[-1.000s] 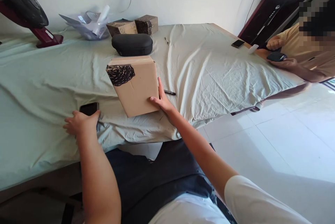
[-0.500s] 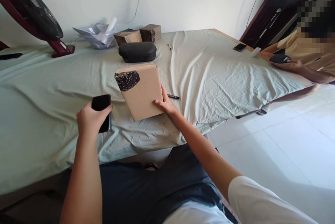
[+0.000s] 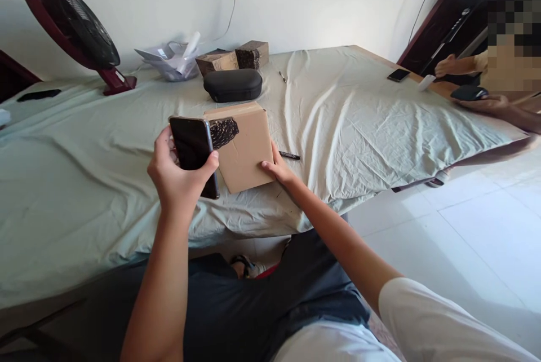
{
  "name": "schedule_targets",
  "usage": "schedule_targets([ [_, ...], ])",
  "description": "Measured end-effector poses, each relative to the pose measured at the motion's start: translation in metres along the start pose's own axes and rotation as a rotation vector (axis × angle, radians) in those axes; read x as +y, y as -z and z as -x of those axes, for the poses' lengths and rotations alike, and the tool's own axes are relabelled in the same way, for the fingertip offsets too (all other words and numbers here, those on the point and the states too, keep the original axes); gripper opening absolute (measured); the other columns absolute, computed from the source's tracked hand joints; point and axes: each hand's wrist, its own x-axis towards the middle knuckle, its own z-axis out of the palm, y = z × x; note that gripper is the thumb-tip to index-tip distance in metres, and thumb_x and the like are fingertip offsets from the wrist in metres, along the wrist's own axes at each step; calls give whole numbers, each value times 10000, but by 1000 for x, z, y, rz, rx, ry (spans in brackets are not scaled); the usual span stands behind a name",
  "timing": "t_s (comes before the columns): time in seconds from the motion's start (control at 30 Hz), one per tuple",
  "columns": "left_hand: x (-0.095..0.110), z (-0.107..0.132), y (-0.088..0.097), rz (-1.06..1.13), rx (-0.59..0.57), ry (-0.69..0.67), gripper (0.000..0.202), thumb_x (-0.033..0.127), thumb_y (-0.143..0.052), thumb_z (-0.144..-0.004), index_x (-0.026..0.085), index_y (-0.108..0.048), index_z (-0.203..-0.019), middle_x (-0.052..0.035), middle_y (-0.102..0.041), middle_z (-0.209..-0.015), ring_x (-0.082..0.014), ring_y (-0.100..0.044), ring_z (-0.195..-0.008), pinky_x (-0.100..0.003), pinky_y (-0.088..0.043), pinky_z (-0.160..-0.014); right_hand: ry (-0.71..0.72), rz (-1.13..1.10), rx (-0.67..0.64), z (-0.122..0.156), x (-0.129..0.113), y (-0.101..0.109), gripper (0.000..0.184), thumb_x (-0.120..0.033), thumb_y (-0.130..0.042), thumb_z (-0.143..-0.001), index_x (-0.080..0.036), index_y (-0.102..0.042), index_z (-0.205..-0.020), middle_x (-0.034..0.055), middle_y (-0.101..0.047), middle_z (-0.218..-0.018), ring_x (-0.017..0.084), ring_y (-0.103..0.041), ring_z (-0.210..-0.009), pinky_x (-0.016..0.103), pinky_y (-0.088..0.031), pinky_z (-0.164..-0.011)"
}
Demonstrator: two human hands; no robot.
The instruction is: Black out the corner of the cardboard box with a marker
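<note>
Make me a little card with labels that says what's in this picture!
Left hand: holds a dark phone raised above the sheet
Right hand: rests on the near right corner of the cardboard box
Box: lies on the green sheet, black scribble on top
Nearby: pen right of the box, black case behind it
Back left: fan
Someone else's hand: far right, by a dark object

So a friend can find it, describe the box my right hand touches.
On the sheet-covered table, look just before the black case. The box sits there, right hand on it; unlike the two boxes by the wall, it bears a black scribbled patch.
</note>
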Motion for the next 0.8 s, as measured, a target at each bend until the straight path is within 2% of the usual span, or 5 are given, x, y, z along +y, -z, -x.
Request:
schedule_targets([
  [0.1,-1,4,-4,54,66,2,941,434,-897,-697,144,-591,-1539,-182,-769,-1342,-324,-795,-1123,-471,-683,-944,0,12,-2,0,2,1,1410,-827,-871,-711,-328,-153,-1817,146,-432,-1769,433,-452,-1618,678,-352,-1365],
  [0.2,-1,10,-5,63,46,3,959,468,-902,-694,215,-563,-1555,-160,-757,-1351,-328,-798,-1110,-475,-688,-924,15,26,10,-1,1,0,1401,-816,-874,-709,-294,-184,-1811,159,-438,-1767,433,-450,-1620,664,-338,-1377],
  [0.4,3,15,-5,149,35,14,965,458,-893,-681,181,-558,-1542,-183,-747,-1333,-340,-791,-1092,-519,-683,-955,27,29,11,-1,-7,-6,1337,-823,-862,-714,-276,-269,-1780,156,-512,-1724,428,-458,-1613,645,-358,-1373],
  [0.63,8,9,-6,36,6,-21,987,464,-891,-688,171,-534,-1560,-172,-747,-1297,-362,-772,-1119,-562,-640,-1030,26,49,20,1,-14,-8,1292,-846,-853,-706,-254,-348,-1737,164,-567,-1670,425,-483,-1588,626,-386,-1358],
  [0.8,-8,17,0,-59,23,40,1030,467,-896,-681,121,-525,-1576,-214,-732,-1364,-405,-748,-1239,-589,-602,-1119,10,32,37,0,-12,-7,1296,-844,-860,-699,-246,-353,-1731,167,-554,-1682,432,-485,-1582,634,-398,-1354],
])
